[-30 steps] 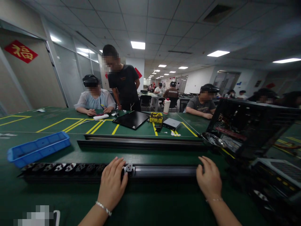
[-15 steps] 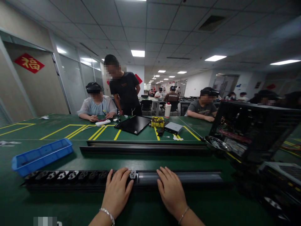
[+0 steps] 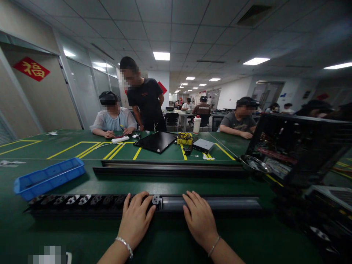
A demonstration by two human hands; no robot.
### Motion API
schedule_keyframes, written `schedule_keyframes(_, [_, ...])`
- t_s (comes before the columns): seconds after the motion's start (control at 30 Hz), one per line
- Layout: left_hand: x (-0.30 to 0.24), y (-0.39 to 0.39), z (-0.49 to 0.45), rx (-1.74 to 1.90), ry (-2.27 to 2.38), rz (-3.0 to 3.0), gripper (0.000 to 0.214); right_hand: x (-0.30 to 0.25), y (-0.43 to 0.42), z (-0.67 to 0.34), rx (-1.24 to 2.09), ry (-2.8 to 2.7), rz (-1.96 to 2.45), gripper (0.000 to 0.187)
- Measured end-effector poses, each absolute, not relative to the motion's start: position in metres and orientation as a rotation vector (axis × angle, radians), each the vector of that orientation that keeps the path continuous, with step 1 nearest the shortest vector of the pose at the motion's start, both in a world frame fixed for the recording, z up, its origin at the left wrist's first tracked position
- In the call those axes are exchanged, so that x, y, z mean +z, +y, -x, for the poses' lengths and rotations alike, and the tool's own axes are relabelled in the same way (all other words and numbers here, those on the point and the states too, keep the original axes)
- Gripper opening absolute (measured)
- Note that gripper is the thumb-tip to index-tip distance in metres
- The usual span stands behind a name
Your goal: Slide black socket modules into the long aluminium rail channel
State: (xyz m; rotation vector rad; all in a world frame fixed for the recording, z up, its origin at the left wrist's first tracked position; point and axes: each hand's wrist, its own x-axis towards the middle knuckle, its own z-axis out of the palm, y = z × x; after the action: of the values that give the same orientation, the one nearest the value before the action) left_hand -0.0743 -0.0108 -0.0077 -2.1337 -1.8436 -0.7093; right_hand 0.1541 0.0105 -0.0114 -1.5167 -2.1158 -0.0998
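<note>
A long black power strip [image 3: 82, 203] with a row of sockets lies across the green table [image 3: 165, 242] in front of me. Its right half is a plain dark rail [image 3: 225, 203]. My left hand [image 3: 136, 220] rests flat on the strip, fingers stretched out over the last sockets beside a small metal clip [image 3: 156, 200]. Just right of that clip, my right hand [image 3: 199, 220] lies flat on the rail with fingers spread. Neither hand grips anything.
A second long black rail [image 3: 170, 169] lies behind the strip. A blue bin [image 3: 49, 178] sits at the left. An open computer case [image 3: 299, 146] and a metal bowl [image 3: 253, 164] stand at the right. Other people sit and stand at the far side.
My right hand slid left along the rail from its right end to just beside the clip. My left hand stayed in place.
</note>
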Motion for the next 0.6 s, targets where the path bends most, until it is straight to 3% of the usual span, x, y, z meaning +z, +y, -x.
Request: schedule_keyframes(0.6, [-0.0026,-0.0116,0.0761,-0.606,-1.772,2.130,0.026,-0.0096,0.0087,-0.1545,-0.082,-2.126,1.513,0.035])
